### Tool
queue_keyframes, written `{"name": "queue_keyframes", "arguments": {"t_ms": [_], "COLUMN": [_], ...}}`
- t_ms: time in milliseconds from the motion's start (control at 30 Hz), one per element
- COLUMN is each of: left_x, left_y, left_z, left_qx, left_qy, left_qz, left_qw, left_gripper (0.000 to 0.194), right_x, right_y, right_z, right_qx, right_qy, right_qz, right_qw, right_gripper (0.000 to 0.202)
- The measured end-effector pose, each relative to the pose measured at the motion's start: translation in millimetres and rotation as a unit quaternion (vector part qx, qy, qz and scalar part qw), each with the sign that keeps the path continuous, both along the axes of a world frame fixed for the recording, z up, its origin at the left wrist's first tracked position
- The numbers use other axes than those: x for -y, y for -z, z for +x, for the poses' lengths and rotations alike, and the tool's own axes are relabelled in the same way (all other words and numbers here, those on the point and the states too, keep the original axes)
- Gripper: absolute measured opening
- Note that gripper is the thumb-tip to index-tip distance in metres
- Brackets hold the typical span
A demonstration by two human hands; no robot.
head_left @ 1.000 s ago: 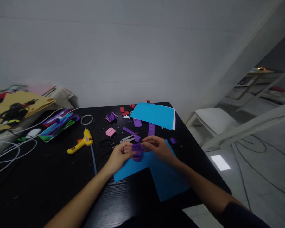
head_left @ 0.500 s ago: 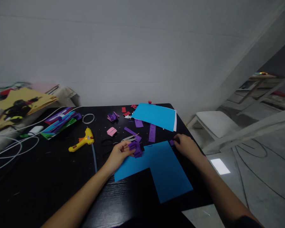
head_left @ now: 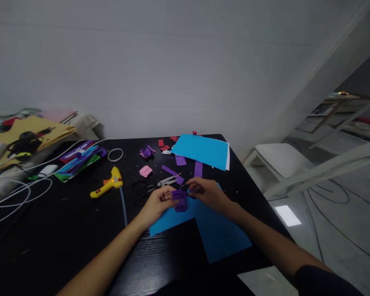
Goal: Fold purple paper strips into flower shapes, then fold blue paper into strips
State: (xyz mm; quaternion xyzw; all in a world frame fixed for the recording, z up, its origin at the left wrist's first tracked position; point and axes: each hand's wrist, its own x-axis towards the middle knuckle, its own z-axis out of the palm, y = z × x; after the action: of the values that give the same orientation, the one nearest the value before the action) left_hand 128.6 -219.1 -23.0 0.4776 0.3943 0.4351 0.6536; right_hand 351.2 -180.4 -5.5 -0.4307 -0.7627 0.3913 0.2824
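Between the thumb and fingers of my left hand (head_left: pixel 158 205) is a folded purple paper piece (head_left: pixel 181 201), held over the L-shaped blue sheet (head_left: pixel 222 234). My right hand (head_left: pixel 208 192) is closed close to the folded piece's right side. A small dark purple paper piece (head_left: pixel 197 189) shows at its fingertips, partly hidden by the fingers. Just behind the hands lie metal scissors (head_left: pixel 167 181) and purple paper strips (head_left: pixel 198 168). A pink folded paper (head_left: pixel 145 171) and another folded purple piece (head_left: pixel 147 151) sit further back.
A yellow glue gun (head_left: pixel 111 183) with a glue stick lies left of my hands. A blue sheet (head_left: pixel 203 150) over white paper and red scraps (head_left: pixel 162 144) are at the back. Colored sheets (head_left: pixel 80 160) and white cables (head_left: pixel 21 193) fill the left side. A white stool (head_left: pixel 271 158) stands to the right.
My right hand has moved left from the table's right side to the folded purple piece, bringing the small purple piece from there. My left hand still holds the folded piece, shifted slightly.
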Motion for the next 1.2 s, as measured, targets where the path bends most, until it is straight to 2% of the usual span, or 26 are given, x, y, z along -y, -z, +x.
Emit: {"name": "queue_keyframes", "arguments": {"t_ms": [167, 267, 400, 600, 767, 833, 967, 1033, 1100, 1200], "left_x": [-2.4, -4.8, -6.5, -6.8, -8.9, -8.3, -4.1, -2.3, -1.8, -3.1], "left_y": [7.0, 12.8, 17.4, 14.7, 8.9, 5.0, -6.8, -12.5, -15.9, -15.3], "left_z": [-3.2, -5.1, -6.3, -8.3, -12.9, -14.8, -18.5, -20.0, -20.6, -19.2], "left_qx": [-0.012, -0.020, -0.032, -0.079, -0.107, -0.114, -0.110, -0.088, -0.053, -0.012], "left_qy": [-0.019, -0.031, -0.027, 0.023, 0.004, 0.014, 0.151, 0.189, 0.165, 0.079], "left_qz": [0.010, 0.023, 0.034, 0.027, 0.033, 0.021, -0.024, -0.031, -0.029, -0.015], "left_qw": [1.000, 0.999, 0.999, 0.996, 0.994, 0.993, 0.982, 0.978, 0.984, 0.997], "left_gripper": [0.024, 0.024, 0.021, 0.014, 0.012, 0.013, 0.009, 0.009, 0.010, 0.017], "right_x": [1.2, 0.7, -0.1, -1.0, -2.1, -2.4, -2.8, -2.3, -0.6, 4.4], "right_y": [5.5, 7.8, 12.9, 20.7, 21.4, 20.6, 19.4, 19.0, 18.7, 18.9], "right_z": [-27.5, -31.4, -29.2, -28.5, -30.2, -29.6, -26.0, -24.3, -24.0, -27.4], "right_qx": [-0.113, -0.151, -0.168, -0.184, -0.227, -0.225, -0.167, -0.135, -0.117, -0.107], "right_qy": [-0.007, 0.011, 0.021, 0.049, 0.066, 0.069, 0.108, 0.117, 0.105, 0.071], "right_qz": [-0.085, -0.131, -0.155, -0.167, -0.200, -0.182, -0.065, -0.022, -0.001, 0.016], "right_qw": [0.990, 0.980, 0.973, 0.967, 0.951, 0.955, 0.978, 0.984, 0.988, 0.992], "right_gripper": [0.021, 0.019, 0.015, 0.022, 0.024, 0.022, 0.015, 0.012, 0.011, 0.008]}}
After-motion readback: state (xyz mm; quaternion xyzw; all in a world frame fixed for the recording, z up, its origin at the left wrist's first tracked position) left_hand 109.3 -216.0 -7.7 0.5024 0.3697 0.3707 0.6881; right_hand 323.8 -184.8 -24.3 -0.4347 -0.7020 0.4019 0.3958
